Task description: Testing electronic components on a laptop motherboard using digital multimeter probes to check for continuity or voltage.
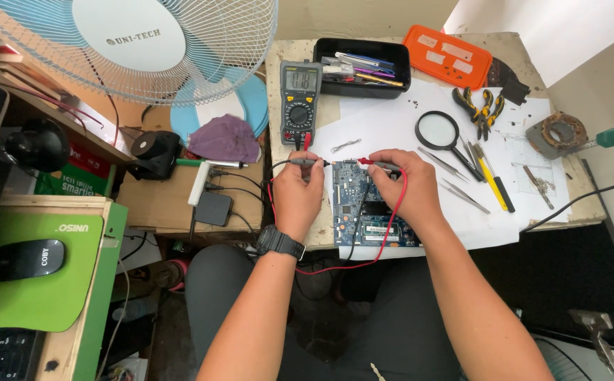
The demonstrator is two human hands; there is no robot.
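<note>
At the centre lies a blue circuit board (367,204), its face matt and studded with small shiny metal parts. At twelve o'clock from it, the multimeter (300,101) has a dull grey plastic body. At one o'clock, a glossy black plastic tray (361,68) sits on white paper (391,123), smooth and matt. At three o'clock lie bright metal tweezers (462,194). The table edge (282,67) looks rough, worn wood.

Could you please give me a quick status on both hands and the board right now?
Left hand holds black probe; right hand holds red probe. Both tips over blue circuit board. Multimeter behind, leads trailing; nothing blocking.
</note>
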